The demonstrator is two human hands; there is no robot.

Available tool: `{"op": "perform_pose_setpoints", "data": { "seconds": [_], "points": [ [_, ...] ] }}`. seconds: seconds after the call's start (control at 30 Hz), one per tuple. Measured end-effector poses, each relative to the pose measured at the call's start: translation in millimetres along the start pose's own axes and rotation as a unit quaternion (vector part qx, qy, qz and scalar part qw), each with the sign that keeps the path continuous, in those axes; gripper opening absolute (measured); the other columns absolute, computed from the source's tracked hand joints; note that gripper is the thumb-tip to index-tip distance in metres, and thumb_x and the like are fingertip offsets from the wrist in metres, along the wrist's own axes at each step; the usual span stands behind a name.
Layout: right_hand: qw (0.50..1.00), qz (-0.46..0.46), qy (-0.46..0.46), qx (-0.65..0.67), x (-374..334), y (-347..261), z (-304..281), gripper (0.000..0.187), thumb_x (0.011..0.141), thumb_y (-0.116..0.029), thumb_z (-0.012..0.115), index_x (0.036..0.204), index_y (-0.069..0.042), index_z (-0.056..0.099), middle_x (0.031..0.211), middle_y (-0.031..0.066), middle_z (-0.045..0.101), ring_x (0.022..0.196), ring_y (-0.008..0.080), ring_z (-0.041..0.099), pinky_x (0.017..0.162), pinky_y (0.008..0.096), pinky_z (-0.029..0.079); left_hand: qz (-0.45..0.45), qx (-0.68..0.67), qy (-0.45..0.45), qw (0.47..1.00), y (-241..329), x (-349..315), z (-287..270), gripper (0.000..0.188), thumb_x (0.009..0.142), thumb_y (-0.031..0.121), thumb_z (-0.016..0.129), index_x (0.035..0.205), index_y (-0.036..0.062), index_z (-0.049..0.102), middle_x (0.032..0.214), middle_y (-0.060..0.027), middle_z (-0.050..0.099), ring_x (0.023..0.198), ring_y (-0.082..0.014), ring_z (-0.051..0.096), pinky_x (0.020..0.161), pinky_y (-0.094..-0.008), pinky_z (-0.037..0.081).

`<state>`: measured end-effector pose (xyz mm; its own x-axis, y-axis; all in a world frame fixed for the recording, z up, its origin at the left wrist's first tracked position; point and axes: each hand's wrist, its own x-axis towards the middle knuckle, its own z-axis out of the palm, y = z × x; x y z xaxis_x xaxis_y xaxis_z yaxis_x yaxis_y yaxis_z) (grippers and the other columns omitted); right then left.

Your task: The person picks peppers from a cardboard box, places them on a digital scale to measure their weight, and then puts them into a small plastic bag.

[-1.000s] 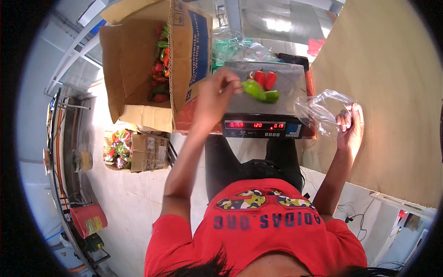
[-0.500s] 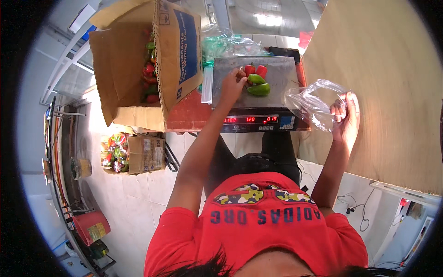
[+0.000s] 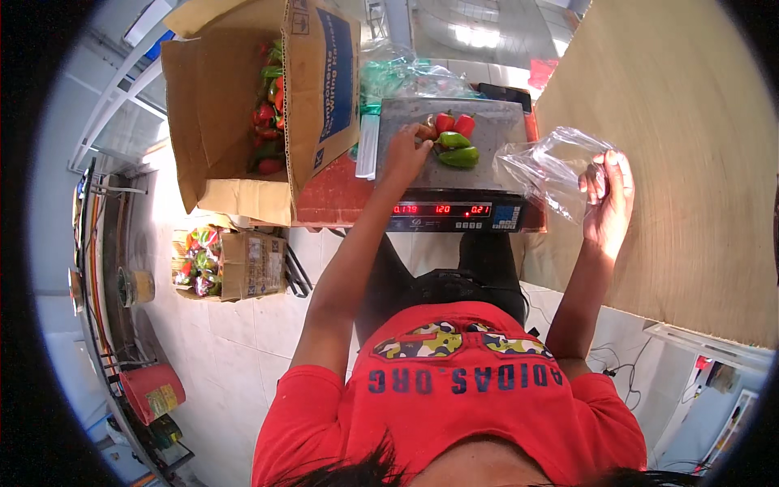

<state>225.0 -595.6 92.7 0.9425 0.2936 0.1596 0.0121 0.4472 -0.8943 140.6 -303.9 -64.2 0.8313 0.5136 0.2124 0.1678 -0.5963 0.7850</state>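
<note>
Two red peppers [image 3: 463, 124] and two green peppers [image 3: 459, 157] lie in a small group on the metal pan [image 3: 495, 177] of a digital scale. My left hand [image 3: 408, 151] is at the left side of this group, fingers curled and thumb beside the upper green pepper's stem. Whatever lies between those fingers is hidden. Off the scale's right side, my right hand [image 3: 607, 187] grips a clear plastic bag [image 3: 548, 166] by its edge. The bag hangs out to the left, reaching over the pan's right edge.
A large open cardboard box [image 3: 227, 122] with red and green peppers leans at the left on the red table [image 3: 329, 199]. On the floor below is a smaller box [image 3: 254, 266] of bagged peppers. Plastic bags [image 3: 414, 79] lie behind the scale; a wooden board [image 3: 682, 178] stands right.
The scale's lit digits have changed. The bag in my right hand has shifted slightly and looks narrower. My left hand remains at the peppers, and the whole view has moved a little.
</note>
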Motion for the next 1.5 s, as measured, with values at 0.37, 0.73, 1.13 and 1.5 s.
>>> {"op": "perform_pose_setpoints", "data": {
  "seconds": [0.37,0.73,1.13,1.5],
  "points": [
    [0.765,-0.184,-0.429,-0.443,-43,74,64,0.018,0.082,-0.020,0.062,0.093,-0.005,0.061,0.087,0.0133,0.062,0.081,0.0276,0.061,0.072,0.0388,0.050,-0.218,-0.395,-0.228,0.863,84,-49,-74,0.058,0.095,0.056,0.032,0.121,0.0096,0.055,0.100,-0.0060,0.060,0.086,-0.0154,0.058,0.073,-0.0235,0.043],
    [0.772,-0.277,-0.314,-0.479,-15,113,82,0.031,0.073,-0.016,0.068,0.103,-0.010,0.059,0.105,0.0112,0.054,0.101,0.0313,0.052,0.091,0.0419,0.041,-0.179,-0.351,-0.051,0.917,10,-92,-72,0.042,0.083,0.000,0.051,0.124,0.0068,0.047,0.096,-0.0054,0.056,0.072,-0.0088,0.053,0.062,-0.0222,0.046],
    [0.682,-0.188,-0.369,-0.603,30,199,43,0.078,0.061,-0.005,0.073,0.132,-0.013,0.042,0.116,0.0165,0.046,0.104,0.0348,0.051,0.089,0.0416,0.045,-0.147,-0.358,-0.033,0.922,28,-81,-76,0.030,0.091,0.004,0.045,0.116,0.0085,0.061,0.101,-0.0035,0.058,0.071,-0.0082,0.053,0.065,-0.0213,0.044],
    [0.906,0.248,-0.335,-0.074,2,128,58,0.056,0.071,-0.011,0.070,0.124,-0.011,0.052,0.105,0.0068,0.058,0.095,0.0187,0.058,0.082,0.0303,0.048,0.020,-0.137,0.054,0.989,52,-66,-48,0.052,0.075,-0.010,0.048,0.125,0.0051,0.052,0.114,-0.0133,0.057,0.104,-0.0228,0.056,0.090,-0.0308,0.043]
  ]
}}
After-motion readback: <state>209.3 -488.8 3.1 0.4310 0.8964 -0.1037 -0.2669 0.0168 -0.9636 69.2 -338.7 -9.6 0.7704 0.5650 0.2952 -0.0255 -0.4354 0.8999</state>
